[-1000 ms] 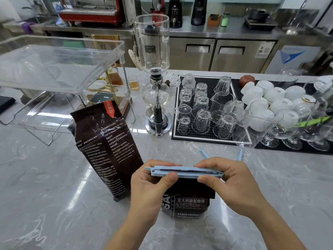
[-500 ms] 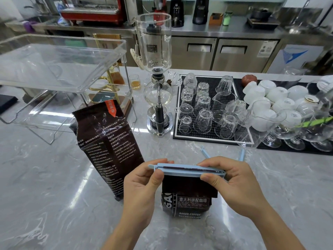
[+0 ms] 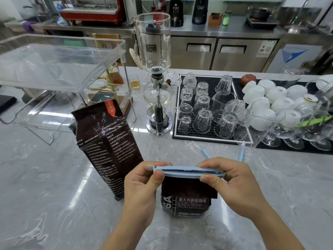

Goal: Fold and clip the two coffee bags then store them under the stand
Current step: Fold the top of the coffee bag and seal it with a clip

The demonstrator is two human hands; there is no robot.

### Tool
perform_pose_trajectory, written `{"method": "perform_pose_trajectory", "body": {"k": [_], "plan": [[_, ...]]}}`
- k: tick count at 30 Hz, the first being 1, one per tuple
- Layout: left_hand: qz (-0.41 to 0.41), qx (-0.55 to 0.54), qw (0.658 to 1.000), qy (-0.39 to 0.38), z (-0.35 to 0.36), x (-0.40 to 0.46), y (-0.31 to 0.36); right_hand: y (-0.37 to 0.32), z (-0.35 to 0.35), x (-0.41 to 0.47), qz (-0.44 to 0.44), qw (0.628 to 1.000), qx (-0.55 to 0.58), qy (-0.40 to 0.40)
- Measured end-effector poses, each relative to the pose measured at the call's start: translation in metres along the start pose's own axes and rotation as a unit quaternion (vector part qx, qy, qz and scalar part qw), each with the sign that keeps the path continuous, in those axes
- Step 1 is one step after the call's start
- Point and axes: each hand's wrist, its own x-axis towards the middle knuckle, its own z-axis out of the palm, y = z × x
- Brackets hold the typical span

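A: Largest first. Marble counter (image 3: 45, 204); clear acrylic stand (image 3: 59, 67) at far left, raised on wire legs.

B: Bags?

A: Tall dark coffee bag (image 3: 106, 147) stands upright and unclipped just in front of the stand's right end. Folded coffee bag (image 3: 187, 197) stands nearer, between both hands, label facing the camera.

B: Grip?

A: Left hand (image 3: 142, 188) pinches the left end of the pale blue sealing clip (image 3: 185, 171) across the folded top; right hand (image 3: 234, 184) pinches the right end, thumb under, fingers over.

B: Clip latched?

A: Bars look closed together; latch hidden, cannot tell.

B: Smallest?

A: Second blue clip (image 3: 240, 154), lying open on the counter behind the right hand.
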Motion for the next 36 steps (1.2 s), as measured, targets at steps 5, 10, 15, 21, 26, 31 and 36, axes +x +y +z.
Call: {"method": "perform_pose_trajectory", "body": {"k": [5,10,15,21,26,31,36], "plan": [[-0.006,-0.003,1.0,-0.014,0.001,0.002,0.002,0.0,0.0,0.0,0.002,1.0,0.007,0.005],[0.006,0.01,0.999,-0.031,0.007,-0.001,0.001,-0.001,0.003,0.0,0.003,0.998,0.057,0.002],[-0.003,0.008,1.0,-0.024,0.01,-0.001,-0.004,0.001,0.019,-0.001,0.019,0.987,0.15,0.046],[0.013,0.025,1.0,-0.008,0.016,-0.003,-0.007,0.004,0.036,-0.004,0.026,0.963,0.255,0.088],[0.056,0.053,0.997,-0.002,0.019,-0.002,-0.009,0.003,0.039,-0.004,0.02,0.959,0.259,0.118],[0.075,0.039,0.996,0.003,0.021,-0.003,-0.011,0.004,0.041,-0.005,0.002,0.961,0.244,0.131],[0.071,0.051,0.996,0.019,0.02,-0.003,-0.015,0.011,0.039,-0.004,0.016,0.963,0.239,0.124]]}}
